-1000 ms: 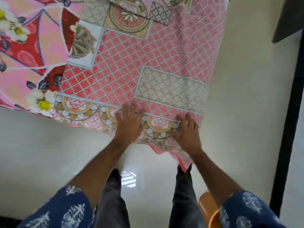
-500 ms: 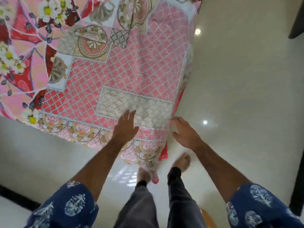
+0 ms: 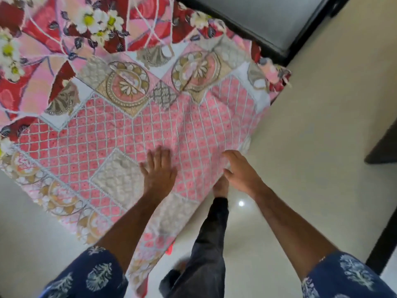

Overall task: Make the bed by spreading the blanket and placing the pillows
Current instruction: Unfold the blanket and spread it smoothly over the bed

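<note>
Blanket [image 3: 133,134]: lay spread under both hands.
Left hand [image 3: 160,172]: flat, fingers splayed, pressing it.
Right hand [image 3: 241,172]: loosely open at its edge.

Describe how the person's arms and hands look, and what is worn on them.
Both arms have short dark blue sleeves with a pale leaf-like print; below them the forearms are bare. The left hand and right hand show no gloves.

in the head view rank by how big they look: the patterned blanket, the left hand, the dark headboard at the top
1. Patterned blanket, by far.
2. Dark headboard, partly cut off by the frame.
3. Left hand, smallest, though it is nearest the camera.
</note>
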